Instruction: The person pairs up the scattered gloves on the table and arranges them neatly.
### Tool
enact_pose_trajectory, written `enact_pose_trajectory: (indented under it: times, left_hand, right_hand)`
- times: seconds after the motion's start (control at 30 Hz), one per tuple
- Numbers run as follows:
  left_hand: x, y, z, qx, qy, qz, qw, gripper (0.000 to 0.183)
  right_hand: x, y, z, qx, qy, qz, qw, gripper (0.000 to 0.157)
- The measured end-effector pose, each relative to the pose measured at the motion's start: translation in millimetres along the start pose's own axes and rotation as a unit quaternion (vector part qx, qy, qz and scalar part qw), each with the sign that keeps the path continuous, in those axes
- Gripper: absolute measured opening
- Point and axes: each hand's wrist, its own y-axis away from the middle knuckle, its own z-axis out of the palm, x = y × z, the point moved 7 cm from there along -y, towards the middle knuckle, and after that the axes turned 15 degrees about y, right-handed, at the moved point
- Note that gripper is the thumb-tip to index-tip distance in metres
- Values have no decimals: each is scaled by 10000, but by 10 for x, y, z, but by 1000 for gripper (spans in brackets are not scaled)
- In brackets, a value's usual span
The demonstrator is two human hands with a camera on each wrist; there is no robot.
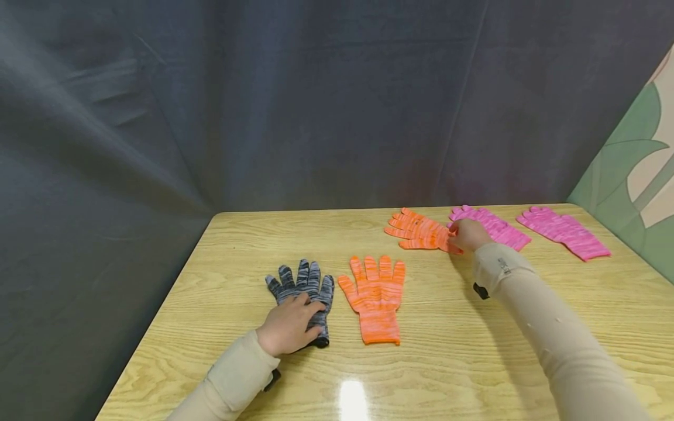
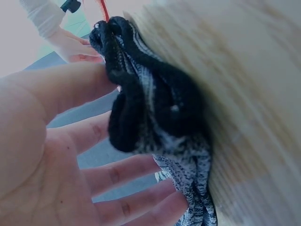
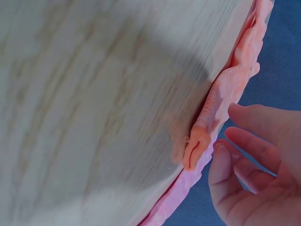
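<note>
In the head view my left hand (image 1: 291,325) rests on a grey and black knit glove (image 1: 308,285) that lies flat, fingers pointing away. From the left wrist, its black cuff (image 2: 176,89) stands partly gaping, with my thumb against it and my fingers extended along the glove. My right hand (image 1: 470,235) is at the cuff end of the far orange glove (image 1: 419,230). In the right wrist view its fingers are loosely bent beside the orange cuff (image 3: 195,150), not closed round it. A second orange glove (image 1: 378,301) lies flat right of the grey one.
Two pink gloves, one behind my right hand (image 1: 502,229) and another farther right (image 1: 566,231), lie along the back of the wooden table (image 1: 447,374). A dark curtain (image 1: 337,105) hangs behind and at the left. A patterned wall (image 1: 637,169) stands at the right.
</note>
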Motion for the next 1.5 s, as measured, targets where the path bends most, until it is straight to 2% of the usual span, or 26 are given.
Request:
enact_pose_trajectory:
  times: [0.37,0.63,1.13,1.5]
  left_hand:
    - [16,3,-15,31,-15,39,10000,38]
    - [11,-3,-13,24,4,34,10000,38]
    - [10,-4,-16,10,-10,23,10000,38]
    - [7,-4,-5,34,-94,57,9999,39]
  right_hand:
    - [44,-26,6,3,-44,60,10000,36]
    - [45,-82,30,88,220,-120,9996,34]
    - [52,-153,60,133,200,48,9997,21]
    - [51,-162,89,95,294,264,9992,20]
